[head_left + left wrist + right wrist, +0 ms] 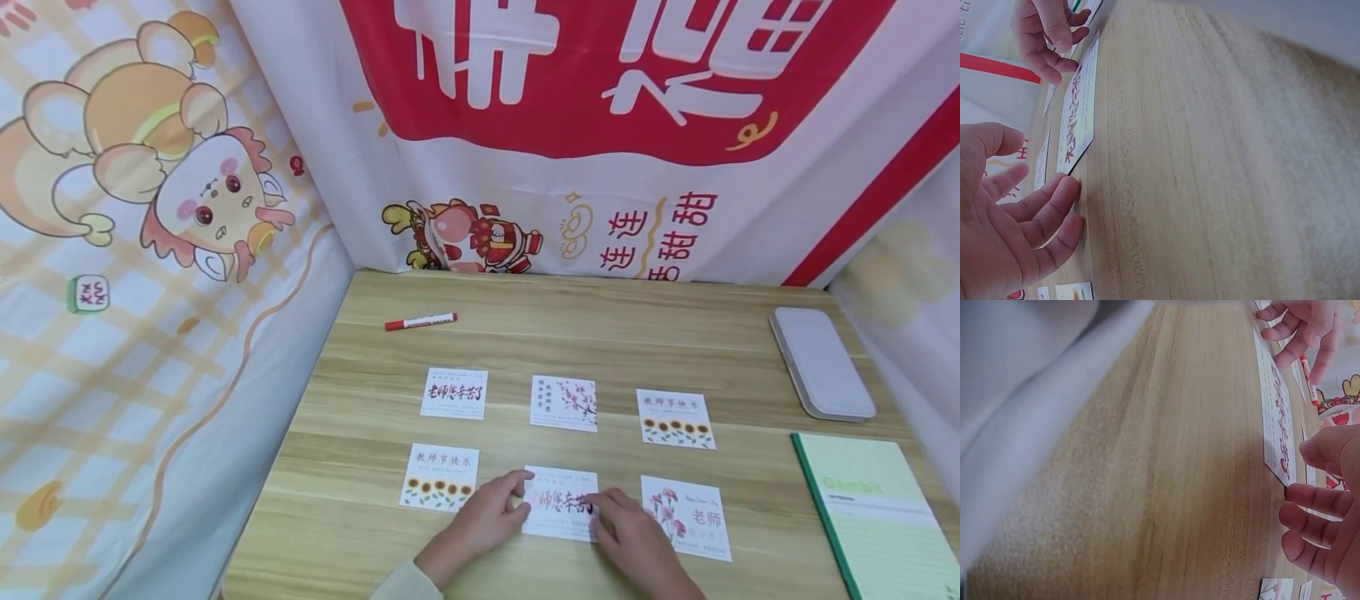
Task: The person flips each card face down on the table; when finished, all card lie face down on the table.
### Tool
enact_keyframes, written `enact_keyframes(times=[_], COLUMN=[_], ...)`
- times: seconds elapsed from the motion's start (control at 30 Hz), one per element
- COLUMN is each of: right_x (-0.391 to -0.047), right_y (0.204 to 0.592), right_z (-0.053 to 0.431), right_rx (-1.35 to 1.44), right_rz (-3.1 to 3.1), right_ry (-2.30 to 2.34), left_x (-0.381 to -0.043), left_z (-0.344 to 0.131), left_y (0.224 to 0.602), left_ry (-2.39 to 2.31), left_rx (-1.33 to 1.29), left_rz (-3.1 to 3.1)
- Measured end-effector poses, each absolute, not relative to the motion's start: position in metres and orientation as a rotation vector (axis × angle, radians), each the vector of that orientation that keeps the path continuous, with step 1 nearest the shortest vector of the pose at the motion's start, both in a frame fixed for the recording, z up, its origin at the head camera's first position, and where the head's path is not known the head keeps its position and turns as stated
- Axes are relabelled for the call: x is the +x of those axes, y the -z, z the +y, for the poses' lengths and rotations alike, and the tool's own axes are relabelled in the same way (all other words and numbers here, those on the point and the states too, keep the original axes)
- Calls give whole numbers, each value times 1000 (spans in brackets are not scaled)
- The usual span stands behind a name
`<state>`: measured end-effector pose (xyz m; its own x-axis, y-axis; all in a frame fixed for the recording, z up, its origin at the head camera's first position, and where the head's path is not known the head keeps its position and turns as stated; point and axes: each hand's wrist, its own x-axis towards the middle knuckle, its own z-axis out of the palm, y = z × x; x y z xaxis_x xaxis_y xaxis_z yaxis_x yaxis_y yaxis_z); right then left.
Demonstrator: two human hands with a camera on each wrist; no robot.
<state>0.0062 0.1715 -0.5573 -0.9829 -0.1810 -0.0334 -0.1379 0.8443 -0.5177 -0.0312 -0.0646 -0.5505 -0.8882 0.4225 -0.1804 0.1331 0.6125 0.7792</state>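
White card [560, 504], dark red Chinese lettering, lying flat on wooden table [322, 533]

“Gambit” on green notebook [879, 518], “教师节快乐” on two sunflower cards [676, 418], “老师您辛苦了” on upper-left card [453, 393], “老师” on pink-flower card [696, 521]

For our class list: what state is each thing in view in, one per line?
Red marker: lying down, looks capped
Grey case: closed
Green notebook: closed
Front middle card: flat, printed side up
Other five cards: flat, printed side up
Left hand: relaxed, at middle card's left edge
Right hand: relaxed, at its right edge
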Motion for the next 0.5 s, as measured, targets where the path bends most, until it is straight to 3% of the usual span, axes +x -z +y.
enact_keyframes(times=[0.5], right_x=[7], right_y=[553], right_z=[170], right_rx=[-250], right_rz=[2933], right_ry=[805], left_x=[-29], left_z=[-64], left_y=[547], left_ry=[-1236], left_rx=[418], left_rz=[2465])
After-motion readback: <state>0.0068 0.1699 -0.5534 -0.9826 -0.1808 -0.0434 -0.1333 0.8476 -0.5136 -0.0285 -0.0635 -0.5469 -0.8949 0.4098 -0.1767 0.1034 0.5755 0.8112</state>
